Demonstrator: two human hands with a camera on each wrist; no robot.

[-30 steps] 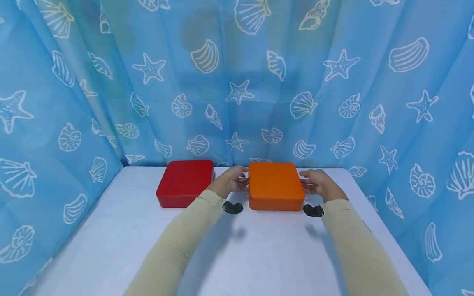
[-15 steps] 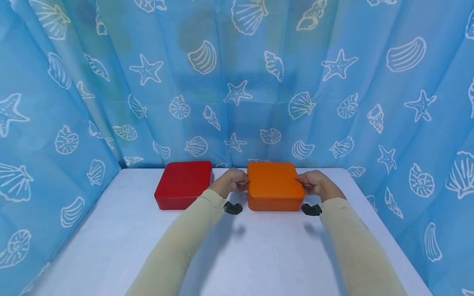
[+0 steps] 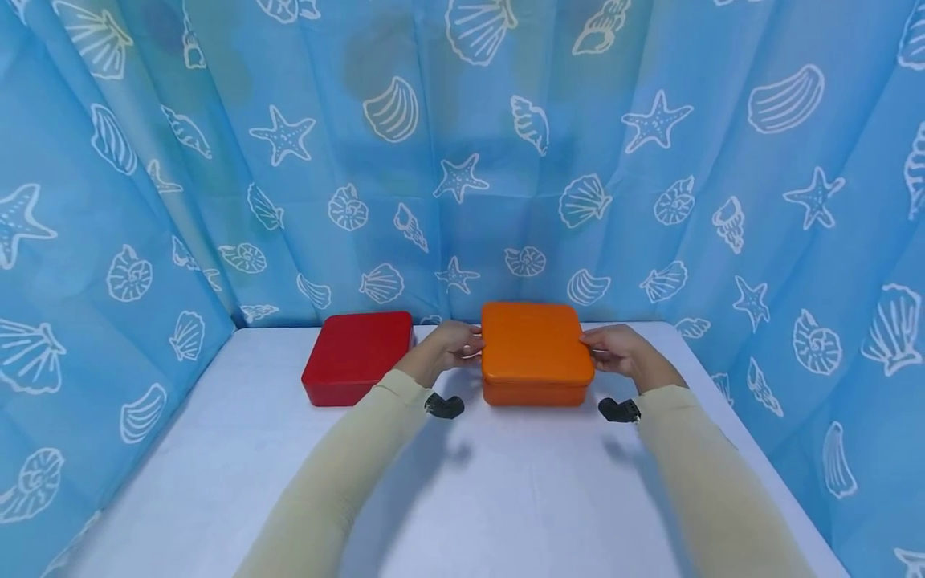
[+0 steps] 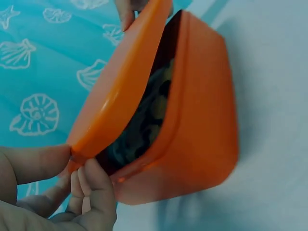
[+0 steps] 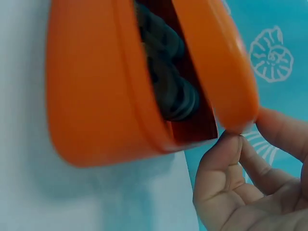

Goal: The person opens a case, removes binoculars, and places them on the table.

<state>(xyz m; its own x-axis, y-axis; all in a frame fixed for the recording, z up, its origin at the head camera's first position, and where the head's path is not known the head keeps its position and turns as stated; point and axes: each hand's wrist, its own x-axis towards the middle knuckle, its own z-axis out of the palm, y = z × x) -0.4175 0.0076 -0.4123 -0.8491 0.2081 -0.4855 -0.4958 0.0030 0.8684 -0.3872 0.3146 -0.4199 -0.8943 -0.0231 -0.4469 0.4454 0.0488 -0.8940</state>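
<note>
An orange box point(image 3: 535, 395) stands at the back of the white table, its orange lid point(image 3: 533, 341) raised at the front. At the lid's left side, my left hand point(image 3: 450, 350) pinches the edge between thumb and fingers. My right hand point(image 3: 625, 355) pinches the opposite edge in the same way. Both wrist views look into the gap under the lid. Inside lie dark, rounded things with a striped, patterned surface point(image 5: 179, 96); most of them is hidden by the lid and the box wall.
To the left of my left hand sits a closed red box point(image 3: 359, 353) on the white table point(image 3: 520, 490). A blue curtain point(image 3: 462, 128) with white shells and starfish hangs right behind the table and along both sides.
My hands have closed in on the orange box's sides and now pinch its lid. The lid has risen from the box, opening a gap at the front. The red box stays put.
</note>
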